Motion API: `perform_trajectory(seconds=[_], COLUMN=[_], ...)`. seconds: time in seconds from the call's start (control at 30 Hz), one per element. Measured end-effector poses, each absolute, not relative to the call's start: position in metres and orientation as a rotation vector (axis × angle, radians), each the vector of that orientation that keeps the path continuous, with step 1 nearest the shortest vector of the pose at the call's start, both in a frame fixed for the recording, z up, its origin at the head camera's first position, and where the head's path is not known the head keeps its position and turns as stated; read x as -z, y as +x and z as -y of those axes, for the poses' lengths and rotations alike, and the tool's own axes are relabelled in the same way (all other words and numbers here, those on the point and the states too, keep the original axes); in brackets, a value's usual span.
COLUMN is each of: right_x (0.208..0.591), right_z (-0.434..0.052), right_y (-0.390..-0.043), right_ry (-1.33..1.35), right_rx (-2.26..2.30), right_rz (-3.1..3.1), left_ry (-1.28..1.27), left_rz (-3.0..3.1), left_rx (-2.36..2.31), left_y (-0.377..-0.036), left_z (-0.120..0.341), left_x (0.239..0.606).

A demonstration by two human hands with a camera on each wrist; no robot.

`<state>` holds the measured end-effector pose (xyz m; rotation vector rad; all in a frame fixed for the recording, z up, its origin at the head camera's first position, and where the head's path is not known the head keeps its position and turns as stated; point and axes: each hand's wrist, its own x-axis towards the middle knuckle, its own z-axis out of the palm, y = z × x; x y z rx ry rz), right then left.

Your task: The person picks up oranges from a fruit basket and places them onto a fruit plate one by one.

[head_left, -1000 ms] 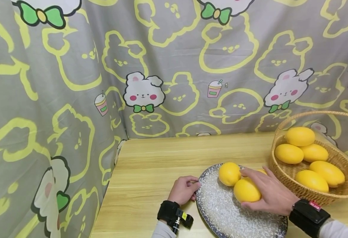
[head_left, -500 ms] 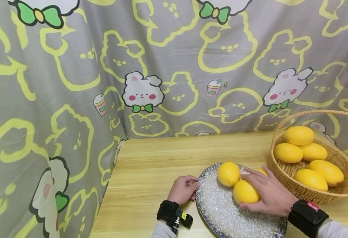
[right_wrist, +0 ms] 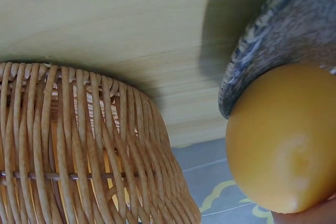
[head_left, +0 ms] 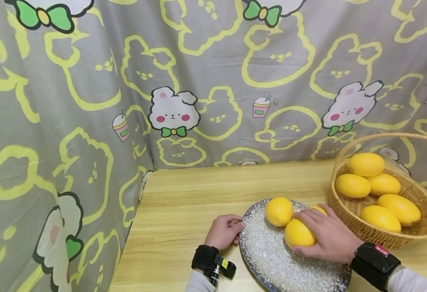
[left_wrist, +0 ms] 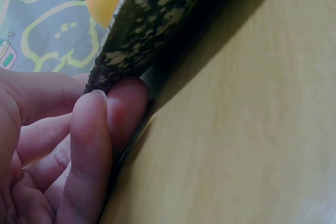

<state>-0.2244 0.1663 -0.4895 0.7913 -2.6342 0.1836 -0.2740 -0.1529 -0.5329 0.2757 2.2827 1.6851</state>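
Right grip: your right hand (head_left: 330,237) lies over a yellow fruit (head_left: 299,233) on the plate (head_left: 271,259), fingers curved round it and holding it; a second fruit peeks out behind your fingers
Left grip: your left hand (head_left: 223,232) pinches the plate's left rim, fingertips (left_wrist: 92,129) curled under and against the edge; the left wrist view shows the rim resting on them
Fruit: the held one sits on the speckled plate, touching another yellow fruit (head_left: 279,211) to its left
Plate: on the wooden worktop (head_left: 187,202), just beside the basket
Basket: wicker basket (head_left: 377,235) to your right, holding five yellow fruits (head_left: 365,164)
Backdrop: grey cartoon curtain (head_left: 162,81) behind the worktop
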Motion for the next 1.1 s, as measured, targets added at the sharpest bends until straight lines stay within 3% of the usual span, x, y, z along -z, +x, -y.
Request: perform_trajectory(seconds=[1.1], right_x=[0.4887], right_z=[-0.1670], right_y=[-0.2250], right_ry=[0.796], right_rx=[-0.197], right_rz=[2.654], left_ry=[0.272], left_rz=[-2.290], left_rx=[-1.683], left_y=[-0.2735], left_z=[0.1528], left_x=[0.5334])
